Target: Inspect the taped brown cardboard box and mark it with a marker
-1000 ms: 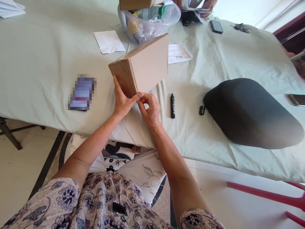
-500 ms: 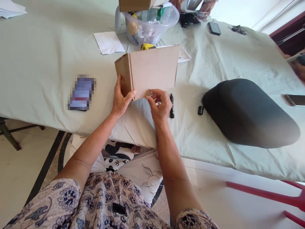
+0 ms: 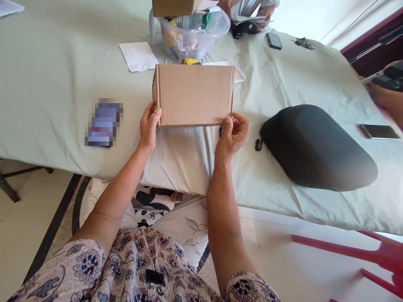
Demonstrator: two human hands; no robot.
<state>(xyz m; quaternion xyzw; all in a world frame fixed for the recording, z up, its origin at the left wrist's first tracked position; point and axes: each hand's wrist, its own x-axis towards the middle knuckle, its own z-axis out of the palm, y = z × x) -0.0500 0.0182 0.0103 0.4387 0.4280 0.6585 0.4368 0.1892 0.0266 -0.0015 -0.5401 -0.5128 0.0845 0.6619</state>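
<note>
Between my hands is a brown cardboard box (image 3: 195, 94), its lid closed and facing up toward me. My left hand (image 3: 149, 128) grips the box's left side, thumb on the front corner. My right hand (image 3: 232, 134) holds the near right corner between thumb and fingers. Part of a black marker (image 3: 221, 131) shows just beside my right thumb, mostly hidden by the hand and the box. Its black cap (image 3: 258, 144) lies on the cloth to the right. Behind the box a yellow tape measure (image 3: 191, 61) peeks out.
A clear plastic basket (image 3: 201, 47) with bottles stands at the back, another cardboard box (image 3: 173, 8) over it. To the right sits a black padded seat (image 3: 317, 147); to the left, a phone (image 3: 103, 126). Another person's hands (image 3: 266, 14) hold papers at the back.
My right hand has slid right along the near edge to the box's right corner, covering most of the marker. The box has turned to face me more squarely.
</note>
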